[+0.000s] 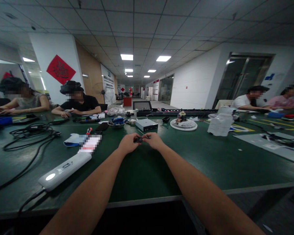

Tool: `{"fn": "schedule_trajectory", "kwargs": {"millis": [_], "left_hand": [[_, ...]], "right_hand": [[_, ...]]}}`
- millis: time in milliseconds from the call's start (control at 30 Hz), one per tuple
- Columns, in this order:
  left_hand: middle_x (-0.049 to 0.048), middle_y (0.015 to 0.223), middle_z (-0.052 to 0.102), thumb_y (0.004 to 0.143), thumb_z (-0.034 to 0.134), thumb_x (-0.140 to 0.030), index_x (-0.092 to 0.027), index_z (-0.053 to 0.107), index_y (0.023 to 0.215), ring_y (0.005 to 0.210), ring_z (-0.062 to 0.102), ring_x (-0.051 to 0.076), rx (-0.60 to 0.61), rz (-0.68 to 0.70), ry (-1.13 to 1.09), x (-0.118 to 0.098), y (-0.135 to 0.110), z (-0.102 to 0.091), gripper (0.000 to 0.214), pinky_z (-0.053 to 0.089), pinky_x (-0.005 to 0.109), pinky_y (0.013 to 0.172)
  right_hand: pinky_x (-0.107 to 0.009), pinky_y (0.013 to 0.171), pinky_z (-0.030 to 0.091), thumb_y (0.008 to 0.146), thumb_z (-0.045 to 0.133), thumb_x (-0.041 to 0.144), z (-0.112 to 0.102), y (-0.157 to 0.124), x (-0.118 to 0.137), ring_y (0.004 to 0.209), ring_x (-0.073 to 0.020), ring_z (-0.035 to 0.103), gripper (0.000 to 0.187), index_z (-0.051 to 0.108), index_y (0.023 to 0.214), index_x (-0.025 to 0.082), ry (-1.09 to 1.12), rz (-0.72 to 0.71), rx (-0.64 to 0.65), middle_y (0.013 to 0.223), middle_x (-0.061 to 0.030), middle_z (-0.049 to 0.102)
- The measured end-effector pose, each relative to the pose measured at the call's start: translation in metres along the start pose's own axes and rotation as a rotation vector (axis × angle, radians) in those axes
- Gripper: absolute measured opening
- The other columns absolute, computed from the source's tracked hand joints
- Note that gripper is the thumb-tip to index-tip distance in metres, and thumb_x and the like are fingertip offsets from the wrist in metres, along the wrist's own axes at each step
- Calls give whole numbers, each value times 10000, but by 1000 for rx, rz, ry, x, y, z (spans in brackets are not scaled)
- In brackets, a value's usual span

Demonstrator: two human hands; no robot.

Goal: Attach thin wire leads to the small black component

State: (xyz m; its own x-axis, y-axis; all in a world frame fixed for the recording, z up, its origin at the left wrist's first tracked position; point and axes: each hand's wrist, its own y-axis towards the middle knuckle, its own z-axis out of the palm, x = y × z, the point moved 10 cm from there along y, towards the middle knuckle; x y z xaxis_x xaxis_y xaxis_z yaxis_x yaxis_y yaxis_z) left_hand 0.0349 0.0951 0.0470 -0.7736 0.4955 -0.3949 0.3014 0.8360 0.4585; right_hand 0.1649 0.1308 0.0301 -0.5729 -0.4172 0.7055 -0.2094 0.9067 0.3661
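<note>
Both my arms reach out over the dark green table. My left hand and my right hand meet in the middle, fingers closed on a small dark part held between them. A thin wire sticks out from the part toward the upper left. What the part is I cannot make out.
A white power strip with a black cable lies front left. Behind my hands stand a grey box, a metal bowl and a white fan grille. A white bag sits right. Other people sit along both sides.
</note>
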Motion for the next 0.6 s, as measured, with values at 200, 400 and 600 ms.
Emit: {"fn": "schedule_trajectory", "kwargs": {"millis": [200, 400, 600], "left_hand": [[14, 942, 726, 697, 701, -198, -229, 669, 1008, 902, 663, 184, -18, 66, -71, -2, 0, -4, 315, 509, 282, 832], [20, 929, 731, 699, 712, -222, -217, 662, 999, 888, 667, 186, -8, 49, -72, -4, 0, -5, 304, 509, 283, 820], [36, 892, 723, 710, 713, -286, -193, 667, 996, 822, 661, 188, 21, 26, -18, -5, -1, -2, 305, 501, 269, 734]], "right_hand": [[-221, 588, 396, 627, 779, 287, 3, -2, -15, 647, -120, 564, 265, 712, 834, 136, 140, 132, 1, 708, -2, 666], [-220, 567, 377, 625, 762, 309, -3, -3, -10, 615, -117, 538, 239, 728, 793, 143, 131, 112, -45, 644, 11, 644], [-225, 591, 396, 691, 707, 338, -9, -7, 5, 677, -140, 583, 216, 754, 817, 169, -65, 48, -40, 744, -17, 692]]}}
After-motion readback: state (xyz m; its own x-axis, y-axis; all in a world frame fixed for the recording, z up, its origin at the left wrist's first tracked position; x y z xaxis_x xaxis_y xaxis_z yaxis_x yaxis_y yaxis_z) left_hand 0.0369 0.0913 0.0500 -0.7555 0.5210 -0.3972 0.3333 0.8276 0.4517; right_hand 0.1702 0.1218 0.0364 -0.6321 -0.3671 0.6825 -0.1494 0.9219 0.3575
